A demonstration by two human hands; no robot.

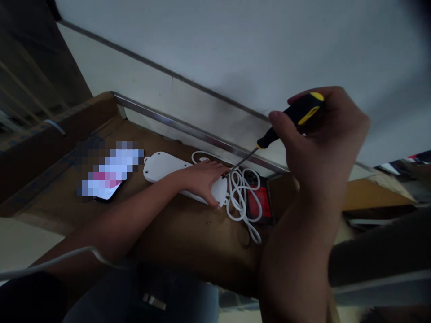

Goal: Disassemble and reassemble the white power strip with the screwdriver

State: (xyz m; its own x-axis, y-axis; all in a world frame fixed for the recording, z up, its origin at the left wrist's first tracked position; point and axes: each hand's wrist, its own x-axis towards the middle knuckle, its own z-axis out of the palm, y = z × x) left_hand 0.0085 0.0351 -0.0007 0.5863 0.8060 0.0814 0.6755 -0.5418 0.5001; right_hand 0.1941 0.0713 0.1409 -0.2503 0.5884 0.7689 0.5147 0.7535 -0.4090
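Note:
A white power strip (163, 168) lies on a brown board, the face with its small screw holes upward. My left hand (202, 179) is closed over its right part, thumb on the near edge and fingers across the top. A screwdriver (299, 114) with a black and yellow handle is gripped in my right hand (323, 130). It slants down to the left, its tip at the strip's right end beside my left fingertips. Whether the tip sits in a screw is too small to tell. The strip's white cord (240, 197) is coiled in loops at that end.
To the left lies a lit phone (112, 175), its screen blurred out. A red and black object (259, 202) sits partly under the cord. One tiny screw-like piece (208, 223) rests on the brown board (175, 237). Behind runs a metal strip (175, 121) along a pale wall.

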